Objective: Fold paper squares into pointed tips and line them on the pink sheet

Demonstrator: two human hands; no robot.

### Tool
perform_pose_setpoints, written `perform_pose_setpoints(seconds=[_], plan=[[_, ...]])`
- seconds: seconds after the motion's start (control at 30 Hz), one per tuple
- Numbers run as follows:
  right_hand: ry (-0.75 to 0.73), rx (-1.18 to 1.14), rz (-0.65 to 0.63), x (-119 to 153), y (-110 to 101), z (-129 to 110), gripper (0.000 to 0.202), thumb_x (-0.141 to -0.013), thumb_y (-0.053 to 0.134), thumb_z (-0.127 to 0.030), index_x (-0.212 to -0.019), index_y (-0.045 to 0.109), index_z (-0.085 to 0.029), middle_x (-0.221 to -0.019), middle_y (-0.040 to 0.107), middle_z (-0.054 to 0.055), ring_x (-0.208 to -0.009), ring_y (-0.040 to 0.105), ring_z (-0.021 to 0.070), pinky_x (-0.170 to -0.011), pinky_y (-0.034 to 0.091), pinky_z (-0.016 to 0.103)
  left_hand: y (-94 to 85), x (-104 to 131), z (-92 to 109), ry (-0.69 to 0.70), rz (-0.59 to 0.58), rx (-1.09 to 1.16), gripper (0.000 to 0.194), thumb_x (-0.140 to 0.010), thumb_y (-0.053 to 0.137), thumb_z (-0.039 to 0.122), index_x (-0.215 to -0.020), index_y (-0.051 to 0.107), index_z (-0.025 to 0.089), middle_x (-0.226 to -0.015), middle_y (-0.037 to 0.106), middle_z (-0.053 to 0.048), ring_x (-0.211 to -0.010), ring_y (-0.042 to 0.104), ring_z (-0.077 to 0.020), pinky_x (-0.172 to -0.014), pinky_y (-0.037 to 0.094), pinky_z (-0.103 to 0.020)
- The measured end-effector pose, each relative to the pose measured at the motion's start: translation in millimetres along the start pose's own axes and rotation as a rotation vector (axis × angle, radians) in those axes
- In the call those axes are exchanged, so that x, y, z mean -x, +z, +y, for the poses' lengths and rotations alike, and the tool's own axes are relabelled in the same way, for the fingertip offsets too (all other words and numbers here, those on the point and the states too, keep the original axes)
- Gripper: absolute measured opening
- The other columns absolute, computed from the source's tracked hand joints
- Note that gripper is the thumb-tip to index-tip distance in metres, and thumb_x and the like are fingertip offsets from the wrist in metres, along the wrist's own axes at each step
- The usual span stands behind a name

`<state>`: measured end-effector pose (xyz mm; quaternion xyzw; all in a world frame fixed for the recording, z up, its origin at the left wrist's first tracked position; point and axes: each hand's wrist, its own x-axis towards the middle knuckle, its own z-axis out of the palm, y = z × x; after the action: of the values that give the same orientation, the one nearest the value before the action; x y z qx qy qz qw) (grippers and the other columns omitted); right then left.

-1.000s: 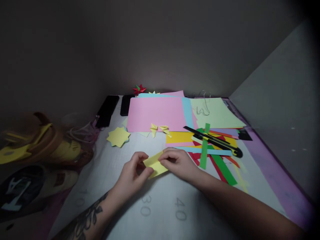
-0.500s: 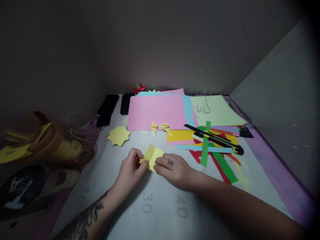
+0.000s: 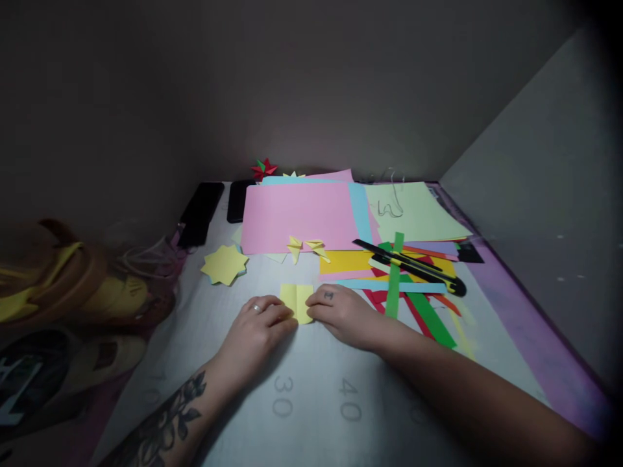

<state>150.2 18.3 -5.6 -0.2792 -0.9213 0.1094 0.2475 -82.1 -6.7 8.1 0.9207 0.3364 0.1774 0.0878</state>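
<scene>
A small yellow piece of paper (image 3: pixel 297 299) with a crease down its middle lies between my hands on the white mat. My left hand (image 3: pixel 260 327) pinches its left side near the lower corner, fingers closed. On the opposite side, my right hand (image 3: pixel 341 311) has its thumb and fingers closed on the right edge. The paper's near edge looks slightly curled. Two small folded yellow paper pieces (image 3: pixel 294 249) lie just beyond it, against the edge of a pink sheet (image 3: pixel 302 214). A stack of yellow star-shaped paper (image 3: pixel 224 264) sits beyond my left hand.
A black and yellow utility knife (image 3: pixel 413 266) rests on coloured paper strips (image 3: pixel 433 318) at the right. Pale green sheets (image 3: pixel 418 214) and two dark phones (image 3: pixel 202 204) lie farther back. A red and green paper star (image 3: pixel 264 169) stands by the wall. Blurred objects crowd the left side.
The yellow paper has turned from a tilted position to square and been lowered toward the mat. My left hand has rolled over, its back now facing up. The view has shifted slightly.
</scene>
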Motion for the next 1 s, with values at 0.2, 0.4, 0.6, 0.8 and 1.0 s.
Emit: perform_pose_setpoints(seconds=[0.2, 0.4, 0.6, 0.8, 1.0], plan=[[0.171, -0.213, 0.011, -3, 0, 3, 0.014, -0.087, 0.056, -0.014, -0.082, 0.069, -0.019, -0.091, 0.067, 0.006, -0.086, 0.055, 0.0184, -0.077, 0.048, 0.032, 0.2, 0, 1, 0.022, -0.049, 0.003, 0.02, -0.087, 0.058, 0.015, -0.105, 0.066, 0.02, -0.098, 0.07, -0.003, -0.094, 0.058, -0.0231, -0.077, 0.047, -0.039], [0.332, -0.239, -0.009, -10, 3, -1, 0.016, -0.085, 0.056, -0.01, -0.075, 0.066, -0.018, -0.091, 0.061, 0.006, -0.089, 0.053, 0.0191, -0.081, 0.046, 0.035, 1.0, -1, 2, 0.011, -0.061, -0.008, 0.017, -0.087, 0.058, 0.013, -0.101, 0.066, 0.019, -0.095, 0.071, -0.004, -0.086, 0.061, -0.0217, -0.07, 0.049, -0.035], [0.489, -0.216, 0.048, -17, 11, -9, 0.015, -0.079, 0.058, -0.007, -0.068, 0.061, -0.017, -0.087, 0.059, 0.004, -0.084, 0.052, 0.0179, -0.076, 0.044, 0.032, -1.5, -3, 4, -0.006, -0.086, -0.008, 0.018, -0.085, 0.059, 0.013, -0.101, 0.066, 0.019, -0.095, 0.071, -0.005, -0.085, 0.062, -0.0223, -0.07, 0.052, -0.035], [0.536, -0.155, 0.07, -20, 18, -11, 0.015, -0.078, 0.058, -0.007, -0.068, 0.06, -0.018, -0.084, 0.058, 0.004, -0.083, 0.051, 0.0186, -0.075, 0.043, 0.032, -0.2, -2, 4, -0.009, -0.08, 0.005, 0.016, -0.085, 0.058, 0.01, -0.097, 0.066, 0.017, -0.093, 0.07, -0.005, -0.085, 0.062, -0.0222, -0.068, 0.054, -0.034], [0.539, -0.128, 0.075, -20, 19, -13, 0.015, -0.078, 0.058, -0.008, -0.069, 0.06, -0.018, -0.083, 0.058, 0.004, -0.082, 0.051, 0.0187, -0.074, 0.043, 0.032, -1.2, -3, 11, -0.069, -0.117, -0.033, 0.032, -0.085, 0.054, 0.007, -0.116, 0.059, 0.015, -0.091, 0.068, -0.006, -0.081, 0.06, -0.0214, -0.068, 0.054, -0.034]])
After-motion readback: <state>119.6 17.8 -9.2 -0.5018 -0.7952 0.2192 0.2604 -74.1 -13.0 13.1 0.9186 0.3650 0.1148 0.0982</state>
